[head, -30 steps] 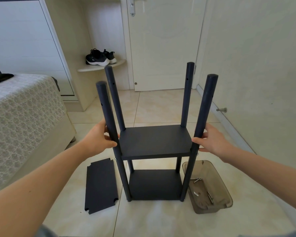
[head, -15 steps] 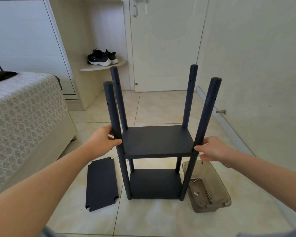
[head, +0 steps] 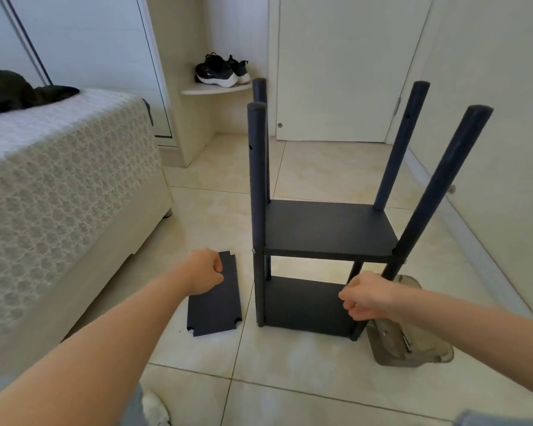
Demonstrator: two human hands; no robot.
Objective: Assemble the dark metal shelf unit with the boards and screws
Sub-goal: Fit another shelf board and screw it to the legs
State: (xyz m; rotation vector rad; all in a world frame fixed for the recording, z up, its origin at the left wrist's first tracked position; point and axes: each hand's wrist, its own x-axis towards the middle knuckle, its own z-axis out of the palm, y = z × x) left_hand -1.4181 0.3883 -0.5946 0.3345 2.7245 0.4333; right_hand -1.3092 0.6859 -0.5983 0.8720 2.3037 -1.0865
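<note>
Partly built shelf unit [head: 330,232] standing upright on the tiled floor [head: 290,382], between a bed [head: 59,186] and the wall, and touched by neither hand. Its four round dark posts [head: 257,179] carry two flat boards, a middle board [head: 326,224] and a bottom board [head: 302,302]. The upper halves of the posts are bare, with small holes visible where a further board would likely be fixed. The matte surface looks uniform and unmarked. The loose board [head: 216,309], with notched corners to fit around the posts, lies flat just left of the unit, within easy reach. The left hand [head: 203,272] hovers over its far end, fingers curled into a fist with nothing seen in it. The right hand [head: 366,298] hangs in front of the bottom board near the right front post, fingers curled; whether it pinches anything cannot be told. A clear tray [head: 425,359] keeps the screws [head: 405,339] together just beside that post.
</note>
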